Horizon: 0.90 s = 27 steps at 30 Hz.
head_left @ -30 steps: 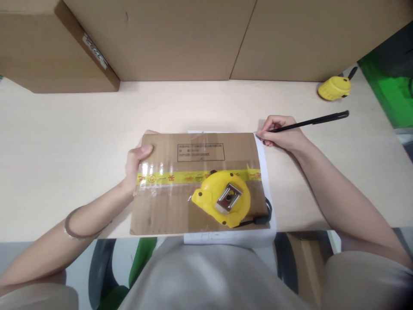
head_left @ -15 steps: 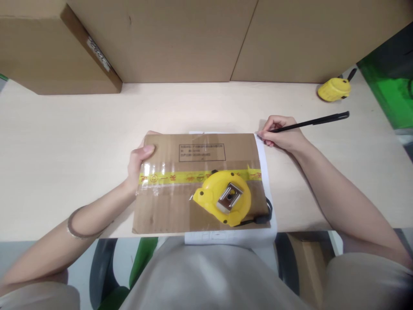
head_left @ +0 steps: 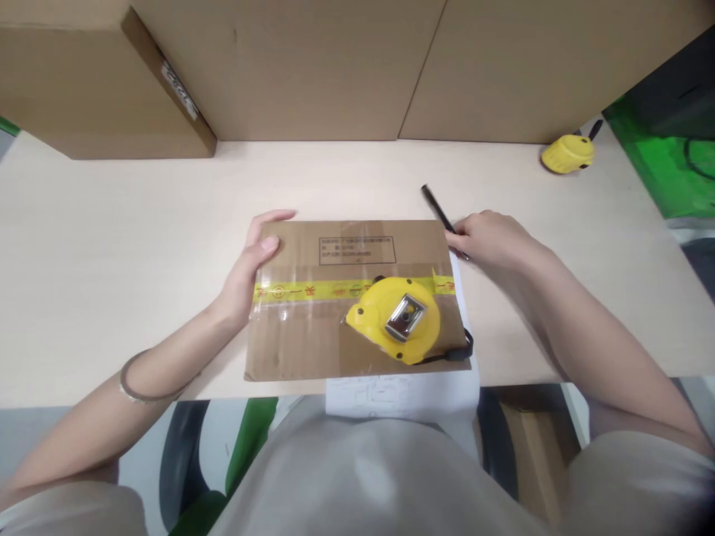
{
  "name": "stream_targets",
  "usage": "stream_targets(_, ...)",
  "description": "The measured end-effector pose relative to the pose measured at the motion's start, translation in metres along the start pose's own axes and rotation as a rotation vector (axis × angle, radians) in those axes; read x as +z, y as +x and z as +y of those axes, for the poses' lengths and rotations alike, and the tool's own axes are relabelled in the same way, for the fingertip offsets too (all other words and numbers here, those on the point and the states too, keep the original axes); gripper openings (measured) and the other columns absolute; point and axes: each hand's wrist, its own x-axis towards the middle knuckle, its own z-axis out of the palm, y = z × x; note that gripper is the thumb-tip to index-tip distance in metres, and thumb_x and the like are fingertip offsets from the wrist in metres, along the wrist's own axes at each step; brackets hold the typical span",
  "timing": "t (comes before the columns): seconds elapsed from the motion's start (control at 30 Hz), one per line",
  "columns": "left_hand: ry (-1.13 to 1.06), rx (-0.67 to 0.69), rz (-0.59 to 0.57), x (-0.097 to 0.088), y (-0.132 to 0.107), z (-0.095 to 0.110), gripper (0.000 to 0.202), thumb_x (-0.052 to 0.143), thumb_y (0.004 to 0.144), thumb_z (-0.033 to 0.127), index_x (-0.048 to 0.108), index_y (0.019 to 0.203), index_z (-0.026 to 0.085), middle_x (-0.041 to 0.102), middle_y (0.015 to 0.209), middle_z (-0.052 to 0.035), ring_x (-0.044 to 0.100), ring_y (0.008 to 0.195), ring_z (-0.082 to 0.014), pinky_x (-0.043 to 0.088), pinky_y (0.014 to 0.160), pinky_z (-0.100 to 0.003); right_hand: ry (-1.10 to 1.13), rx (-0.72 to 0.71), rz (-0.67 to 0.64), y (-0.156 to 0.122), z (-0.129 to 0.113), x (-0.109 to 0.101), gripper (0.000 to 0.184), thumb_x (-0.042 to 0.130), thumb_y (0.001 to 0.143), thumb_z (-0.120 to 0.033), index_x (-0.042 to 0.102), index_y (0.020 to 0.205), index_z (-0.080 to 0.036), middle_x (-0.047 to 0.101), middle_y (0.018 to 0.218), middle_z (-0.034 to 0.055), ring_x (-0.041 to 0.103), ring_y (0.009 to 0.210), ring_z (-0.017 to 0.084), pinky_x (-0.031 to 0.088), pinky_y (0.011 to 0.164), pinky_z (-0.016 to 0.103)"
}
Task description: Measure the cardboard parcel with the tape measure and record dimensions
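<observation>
A flat brown cardboard piece point(head_left: 313, 335) with a yellow tape strip lies near the table's front edge, over a white paper sheet point(head_left: 391, 391). A yellow tape measure point(head_left: 398, 318) rests on its right half. My left hand point(head_left: 251, 264) grips the cardboard's upper left corner, thumb on top. My right hand point(head_left: 491, 240) is closed around a black pen point(head_left: 439, 210) beside the cardboard's upper right corner; the pen points up and to the left.
Large cardboard boxes point(head_left: 106, 74) stand along the back of the pale wooden table point(head_left: 112, 238). A second yellow tape measure point(head_left: 567, 152) lies at the back right. Something green point(head_left: 664, 164) is at the right edge. A chair shows below the table edge.
The pen in my right hand has swung from pointing right to pointing up-left. The cardboard has shifted slightly up over the paper, uncovering more of the sheet's lower part.
</observation>
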Motion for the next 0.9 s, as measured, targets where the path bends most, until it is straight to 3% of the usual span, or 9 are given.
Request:
stream_targets(0.1,0.132,0.073,-0.025,-0.006,-0.005,0.009,0.053,0.082,0.080,0.047,0.068,0.128,0.032,0.069,0.111,-0.0061,0.066,0.113,-0.0296,0.056,0.088,-0.038,-0.089,-0.007,0.067,-0.005,-0.013,0.003,0.052,0.085,0.078,-0.042,0.051,0.045,-0.021,0.041,0.044,0.0022,0.036,0.050,0.014,0.021,0.055,0.032)
stream_targets(0.17,0.191,0.102,-0.052,-0.012,-0.007,0.013,0.044,0.080,0.085,0.047,0.072,0.125,0.032,0.070,0.123,-0.0073,0.063,0.125,-0.0299,0.055,0.096,-0.038,-0.143,-0.005,0.166,-0.016,-0.028,0.000,0.047,0.084,0.079,-0.041,0.052,0.050,-0.021,0.041,0.048,0.0031,0.043,0.057,0.017,0.024,0.059,0.033)
stream_targets(0.27,0.252,0.087,-0.104,-0.019,-0.008,0.013,0.030,0.074,0.091,0.052,0.080,0.105,0.025,0.072,0.126,-0.0103,0.064,0.126,-0.0301,0.056,0.099,-0.039,-0.199,-0.076,0.410,-0.055,-0.062,-0.008,0.029,0.067,0.095,-0.049,0.067,0.086,-0.021,0.065,0.080,0.0105,0.057,0.073,0.022,0.036,0.068,0.038)
stream_targets(0.37,0.277,0.049,-0.148,-0.022,-0.008,0.015,0.032,0.072,0.093,0.053,0.082,0.103,0.024,0.073,0.126,-0.0109,0.066,0.126,-0.0302,0.055,0.105,-0.041,-0.219,-0.400,0.544,-0.104,-0.098,-0.009,0.053,0.039,0.105,-0.059,0.066,0.124,-0.018,0.071,0.106,0.0180,0.065,0.097,0.034,0.048,0.086,0.051)
stream_targets(0.47,0.240,0.040,-0.197,-0.020,-0.007,0.018,0.032,0.069,0.095,0.053,0.083,0.107,0.026,0.072,0.136,-0.0089,0.060,0.138,-0.0312,0.047,0.118,-0.046,-0.272,-0.625,0.454,-0.133,-0.120,0.003,0.064,0.047,0.097,-0.073,0.065,0.126,-0.019,0.071,0.118,0.0220,0.066,0.103,0.042,0.052,0.085,0.060)
stream_targets(0.57,0.116,0.048,-0.288,-0.016,-0.006,0.019,0.037,0.060,0.098,0.054,0.085,0.105,0.027,0.075,0.132,-0.0080,0.060,0.139,-0.0313,0.043,0.122,-0.050,-0.082,-0.632,0.316,-0.140,-0.127,0.014,0.051,0.066,0.089,-0.069,0.064,0.117,-0.026,0.073,0.123,0.0175,0.069,0.112,0.042,0.057,0.090,0.063)
stream_targets(0.77,0.088,0.093,-0.280,-0.014,-0.004,0.014,0.049,0.051,0.100,0.059,0.084,0.106,0.024,0.077,0.131,-0.0083,0.049,0.151,-0.0316,0.033,0.129,-0.053,0.562,-0.554,-0.118,-0.131,-0.145,0.010,0.046,0.080,0.088,-0.044,0.046,0.120,-0.040,0.072,0.115,-0.0022,0.077,0.087,0.021,0.065,0.061,0.036)
stream_targets(0.83,0.061,0.097,-0.273,-0.015,-0.004,0.013,0.051,0.052,0.099,0.062,0.083,0.101,0.021,0.080,0.121,-0.0092,0.051,0.148,-0.0330,0.035,0.128,-0.053,0.619,-0.645,-0.154,-0.121,-0.163,0.004,0.044,0.076,0.093,-0.039,0.045,0.123,-0.040,0.066,0.124,-0.0029,0.075,0.098,0.019,0.066,0.070,0.033)
stream_targets(0.9,-0.038,0.085,-0.273,-0.016,-0.003,0.012,0.043,0.060,0.095,0.058,0.079,0.095,0.020,0.081,0.102,-0.0067,0.068,0.124,-0.0317,0.050,0.113,-0.051,0.537,-0.724,-0.099,-0.107,-0.186,0.001,0.042,0.071,0.096,-0.040,0.044,0.129,-0.036,0.061,0.136,-0.0008,0.071,0.111,0.019,0.065,0.086,0.034)
